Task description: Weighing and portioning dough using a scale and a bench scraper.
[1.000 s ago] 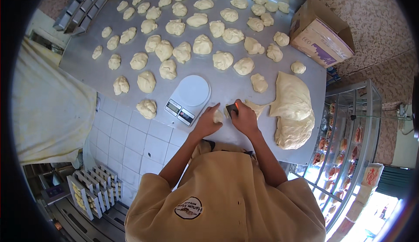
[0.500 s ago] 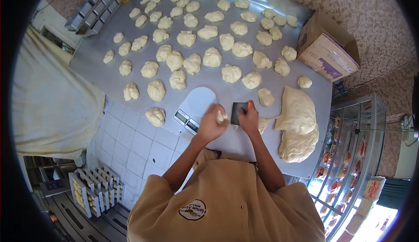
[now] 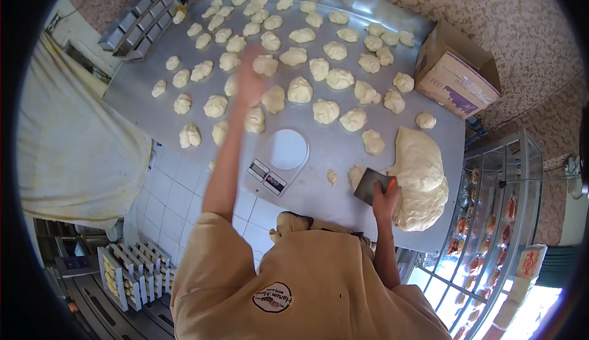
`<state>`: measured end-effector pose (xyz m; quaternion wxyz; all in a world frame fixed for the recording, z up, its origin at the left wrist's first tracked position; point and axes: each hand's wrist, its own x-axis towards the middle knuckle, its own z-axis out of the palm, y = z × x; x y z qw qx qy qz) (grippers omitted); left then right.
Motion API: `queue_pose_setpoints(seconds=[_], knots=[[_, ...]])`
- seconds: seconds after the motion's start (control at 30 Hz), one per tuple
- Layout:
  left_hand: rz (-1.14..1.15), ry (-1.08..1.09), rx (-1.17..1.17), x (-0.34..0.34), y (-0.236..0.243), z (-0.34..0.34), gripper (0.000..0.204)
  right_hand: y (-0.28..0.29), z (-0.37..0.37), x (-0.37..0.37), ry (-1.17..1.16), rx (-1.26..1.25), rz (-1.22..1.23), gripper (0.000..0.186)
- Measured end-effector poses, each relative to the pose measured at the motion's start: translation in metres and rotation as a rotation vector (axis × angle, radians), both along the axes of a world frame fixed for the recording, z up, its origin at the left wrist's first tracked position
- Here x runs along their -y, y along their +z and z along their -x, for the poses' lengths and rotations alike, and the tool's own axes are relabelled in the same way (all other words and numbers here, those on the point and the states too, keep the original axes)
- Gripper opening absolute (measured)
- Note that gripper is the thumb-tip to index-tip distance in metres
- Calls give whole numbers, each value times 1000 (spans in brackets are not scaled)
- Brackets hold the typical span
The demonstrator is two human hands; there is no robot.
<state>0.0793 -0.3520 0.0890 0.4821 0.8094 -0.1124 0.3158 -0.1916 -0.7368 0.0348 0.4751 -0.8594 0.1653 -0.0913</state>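
My left arm reaches far over the steel table, and my left hand (image 3: pixel 250 79) is smeared by motion above the rows of dough pieces (image 3: pixel 300 90); its fingers cannot be made out. My right hand (image 3: pixel 385 199) grips a dark dough scraper (image 3: pixel 368 187), whose blade sits at the left edge of the large dough mass (image 3: pixel 420 174). A bit of dough shows just behind the blade. Between my arms stands a white kitchen scale (image 3: pixel 288 148) with a bare round plate. One small dough scrap (image 3: pixel 332 177) lies right of the scale.
Metal loaf tins (image 3: pixel 138 24) stand at the table's far left corner, with a small dough piece beside them. An open cardboard box (image 3: pixel 457 70) occupies the right rear. Beyond the right edge is a glass display rack (image 3: pixel 491 229); a pale cloth (image 3: pixel 80 137) hangs at left.
My left hand has swung from beside the scale to far left over the dough pieces. My right hand moved the scraper rightward to the large dough. A small dough piece appeared by the tins.
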Motion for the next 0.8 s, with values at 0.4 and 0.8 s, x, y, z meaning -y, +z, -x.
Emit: queue_pose_setpoints(seconds=[0.4, 0.8], knots=[[175, -460, -379, 265, -125, 114, 49, 18, 30, 75, -373, 72, -75, 18], [-431, 392, -340, 151, -98, 220, 63, 88, -29, 123, 249, -118, 427, 16]])
